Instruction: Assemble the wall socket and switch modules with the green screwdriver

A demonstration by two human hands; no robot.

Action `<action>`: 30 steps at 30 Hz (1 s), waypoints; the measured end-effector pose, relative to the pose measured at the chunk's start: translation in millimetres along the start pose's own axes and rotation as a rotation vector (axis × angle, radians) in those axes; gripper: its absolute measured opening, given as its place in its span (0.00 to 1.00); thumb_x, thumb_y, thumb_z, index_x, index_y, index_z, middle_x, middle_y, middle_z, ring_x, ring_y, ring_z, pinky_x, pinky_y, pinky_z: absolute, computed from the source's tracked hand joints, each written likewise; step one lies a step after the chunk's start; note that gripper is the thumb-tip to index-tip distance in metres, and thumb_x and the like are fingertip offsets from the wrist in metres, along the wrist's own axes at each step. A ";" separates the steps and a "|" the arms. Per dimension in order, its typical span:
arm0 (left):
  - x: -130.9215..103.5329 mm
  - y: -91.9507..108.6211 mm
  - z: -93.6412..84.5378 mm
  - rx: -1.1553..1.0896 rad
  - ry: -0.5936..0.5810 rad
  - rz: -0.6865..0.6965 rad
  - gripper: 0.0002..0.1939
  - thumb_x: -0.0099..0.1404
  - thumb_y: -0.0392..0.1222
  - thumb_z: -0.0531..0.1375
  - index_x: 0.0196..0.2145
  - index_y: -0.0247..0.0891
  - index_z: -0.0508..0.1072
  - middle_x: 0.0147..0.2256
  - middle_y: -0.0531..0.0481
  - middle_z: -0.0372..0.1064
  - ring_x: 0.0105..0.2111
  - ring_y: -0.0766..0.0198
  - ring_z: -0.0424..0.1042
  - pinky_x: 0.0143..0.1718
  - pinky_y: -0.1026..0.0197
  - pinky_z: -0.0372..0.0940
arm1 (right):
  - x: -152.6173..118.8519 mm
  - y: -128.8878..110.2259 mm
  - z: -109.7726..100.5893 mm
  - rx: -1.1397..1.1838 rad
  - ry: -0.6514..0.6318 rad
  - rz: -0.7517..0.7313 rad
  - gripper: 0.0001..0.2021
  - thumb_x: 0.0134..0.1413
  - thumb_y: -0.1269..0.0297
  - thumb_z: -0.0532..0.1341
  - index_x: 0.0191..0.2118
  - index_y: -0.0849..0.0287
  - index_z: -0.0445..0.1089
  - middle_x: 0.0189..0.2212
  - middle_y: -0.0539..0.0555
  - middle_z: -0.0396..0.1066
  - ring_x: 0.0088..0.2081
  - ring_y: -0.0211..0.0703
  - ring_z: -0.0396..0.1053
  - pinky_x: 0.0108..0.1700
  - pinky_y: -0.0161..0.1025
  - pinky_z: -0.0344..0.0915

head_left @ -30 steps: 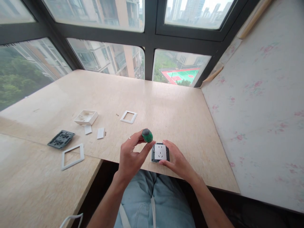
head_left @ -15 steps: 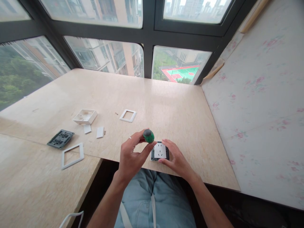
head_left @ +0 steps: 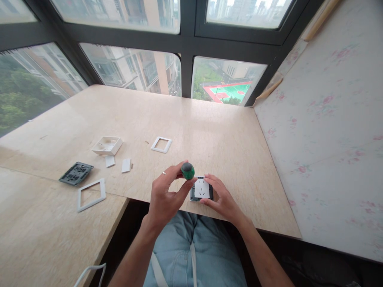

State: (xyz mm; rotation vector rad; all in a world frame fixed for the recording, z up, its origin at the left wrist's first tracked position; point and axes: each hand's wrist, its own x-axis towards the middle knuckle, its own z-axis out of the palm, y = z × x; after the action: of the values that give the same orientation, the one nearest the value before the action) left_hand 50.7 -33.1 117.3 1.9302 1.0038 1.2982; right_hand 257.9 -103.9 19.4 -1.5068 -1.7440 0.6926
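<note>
While the socket (head_left: pixel 202 188) is braced on the table (head_left: pixel 224 135), near its front edge, by the thumb and fingers of the right hand (head_left: pixel 223 199), a green-handled screwdriver (head_left: pixel 188 171) is pinched roughly upright in the left hand (head_left: pixel 167 194) beside it; the two hands are close but apart. Screwing at the socket's left side seems to be the step in hand, though the tool's tip is hidden. For the next move, a steady socket and a straight, well-seated tip are probably needed, lest the fastening be slipped off
</note>
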 end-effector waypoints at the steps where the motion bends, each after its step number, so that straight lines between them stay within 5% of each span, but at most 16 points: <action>1: 0.1 0.3 -0.3 0.009 -0.011 0.018 0.15 0.64 0.38 0.67 0.49 0.38 0.76 0.45 0.46 0.79 0.39 0.63 0.79 0.42 0.61 0.78 | -0.2 1.5 0.6 0.003 0.001 -0.003 0.32 0.56 0.50 0.68 0.63 0.54 0.64 0.65 0.64 0.61 0.68 0.58 0.57 0.68 0.61 0.56; 30: 0.7 -1.9 1.1 -0.043 -0.036 -0.031 0.17 0.65 0.39 0.66 0.52 0.36 0.75 0.45 0.45 0.78 0.39 0.63 0.79 0.43 0.61 0.78 | -2.2 3.2 2.2 0.001 0.014 -0.039 0.30 0.57 0.52 0.67 0.63 0.52 0.63 0.65 0.63 0.61 0.68 0.56 0.56 0.67 0.60 0.56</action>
State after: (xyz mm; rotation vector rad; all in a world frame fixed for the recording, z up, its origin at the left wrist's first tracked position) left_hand 51.4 -31.6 115.8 1.8918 0.9761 1.2531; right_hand 258.2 -105.4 15.2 -1.4693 -1.7581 0.6616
